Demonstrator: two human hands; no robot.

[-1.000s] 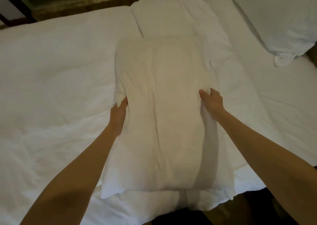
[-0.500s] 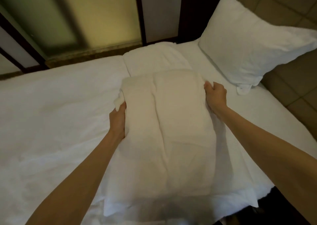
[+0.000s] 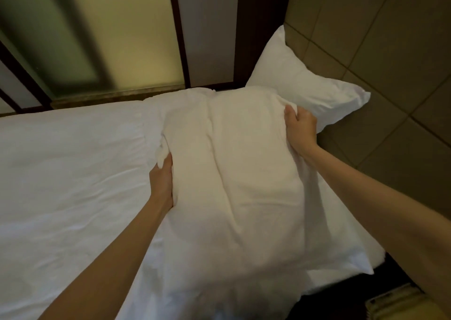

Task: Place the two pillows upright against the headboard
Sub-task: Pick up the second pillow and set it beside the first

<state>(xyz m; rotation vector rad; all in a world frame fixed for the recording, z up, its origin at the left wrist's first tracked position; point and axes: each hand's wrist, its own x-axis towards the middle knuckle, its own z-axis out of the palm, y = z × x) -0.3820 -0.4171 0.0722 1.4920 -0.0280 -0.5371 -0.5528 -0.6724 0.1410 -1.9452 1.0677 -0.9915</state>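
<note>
A white pillow [image 3: 234, 178] is held lengthwise above the bed, its far end raised toward the right. My left hand [image 3: 163, 180] grips its left edge about halfway along. My right hand [image 3: 300, 129] clutches its far right corner, fingers closed in the fabric. A second white pillow [image 3: 302, 87] leans upright against the tan tiled headboard [image 3: 380, 80] at the right, partly hidden behind the held pillow.
The bed [image 3: 68, 173] is covered in a white duvet with a folded bulge at the far side. Frosted glass panels in dark frames [image 3: 117, 38] stand behind the bed. A dark floor gap and a pale object [image 3: 400, 300] lie at the lower right.
Both hands have lifted the pillow off the duvet and carried it up and to the right, toward the upright pillow. The view has tilted up, showing more headboard.
</note>
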